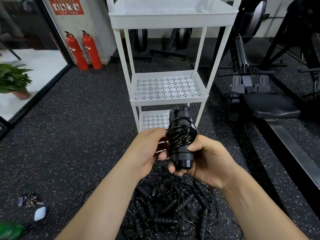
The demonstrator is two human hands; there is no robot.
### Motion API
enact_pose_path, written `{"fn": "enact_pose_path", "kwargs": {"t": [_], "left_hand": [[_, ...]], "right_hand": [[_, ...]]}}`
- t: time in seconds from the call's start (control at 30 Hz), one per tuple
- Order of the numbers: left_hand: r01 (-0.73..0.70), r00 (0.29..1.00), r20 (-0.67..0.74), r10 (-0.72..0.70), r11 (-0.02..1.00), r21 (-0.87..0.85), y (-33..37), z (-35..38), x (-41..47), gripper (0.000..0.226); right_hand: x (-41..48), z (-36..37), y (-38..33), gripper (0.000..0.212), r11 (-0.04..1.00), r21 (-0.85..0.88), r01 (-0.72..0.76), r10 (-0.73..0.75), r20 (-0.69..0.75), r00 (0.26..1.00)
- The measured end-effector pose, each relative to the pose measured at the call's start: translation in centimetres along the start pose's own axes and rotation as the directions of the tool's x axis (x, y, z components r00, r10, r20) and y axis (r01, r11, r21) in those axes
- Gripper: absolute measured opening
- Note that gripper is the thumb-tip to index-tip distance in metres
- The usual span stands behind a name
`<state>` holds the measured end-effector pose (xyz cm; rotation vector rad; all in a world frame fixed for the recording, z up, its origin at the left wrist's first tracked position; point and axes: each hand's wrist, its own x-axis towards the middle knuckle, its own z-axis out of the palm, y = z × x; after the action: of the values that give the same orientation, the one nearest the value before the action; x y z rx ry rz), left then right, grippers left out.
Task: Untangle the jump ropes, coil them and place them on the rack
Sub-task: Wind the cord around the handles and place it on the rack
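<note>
A black jump rope (181,139) is bundled in front of me, its thin cord wound tightly round its two thick handles. My left hand (149,151) grips the bundle from the left side. My right hand (206,160) grips the handles' lower end from the right, thumb on top. Below my hands, a tangled pile of black jump ropes (173,210) lies on the floor, with several ribbed handles and loose thin cords. The white three-tier rack (168,98) stands straight ahead beyond the bundle, and its perforated shelves hold nothing I can see.
Two red fire extinguishers (83,51) stand by the wall at the back left. A rowing machine (259,101) fills the right side. A potted plant (13,80) sits at the left. Keys (29,200) and a small white case (40,213) lie on the speckled floor.
</note>
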<state>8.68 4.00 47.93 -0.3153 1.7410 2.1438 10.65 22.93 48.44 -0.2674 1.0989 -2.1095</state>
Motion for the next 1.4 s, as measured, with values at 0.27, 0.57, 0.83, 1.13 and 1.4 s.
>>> {"fn": "enact_pose_path", "kwargs": {"t": [0.27,0.57,0.83,1.13,1.4], "left_hand": [[-0.161,0.977,-0.158,0.140,0.979,-0.127,-0.6,0.3,0.7,0.024],[-0.205,0.963,-0.214,0.164,0.961,-0.187,-0.7,-0.1,1.9,0.028],[-0.235,0.954,-0.236,0.183,0.949,-0.211,0.5,-1.9,3.0,0.029],[-0.113,0.992,-0.094,0.090,0.953,-0.280,1.7,-4.2,3.1,0.034],[-0.054,0.997,-0.064,0.036,0.951,-0.305,2.2,-3.2,2.0,0.057]], "right_hand": [[1.2,1.0,0.7,0.073,0.987,-0.113,0.117,-0.145,-0.285,0.947],[1.6,2.3,1.9,0.055,0.899,-0.390,0.197,-0.377,-0.466,0.800],[2.4,3.1,3.4,0.059,0.896,-0.415,0.157,-0.341,-0.419,0.841],[2.4,3.7,3.5,0.059,0.953,-0.269,0.142,-0.243,-0.392,0.887],[2.6,4.1,3.6,0.045,0.966,-0.198,0.165,-0.243,-0.480,0.843]]}}
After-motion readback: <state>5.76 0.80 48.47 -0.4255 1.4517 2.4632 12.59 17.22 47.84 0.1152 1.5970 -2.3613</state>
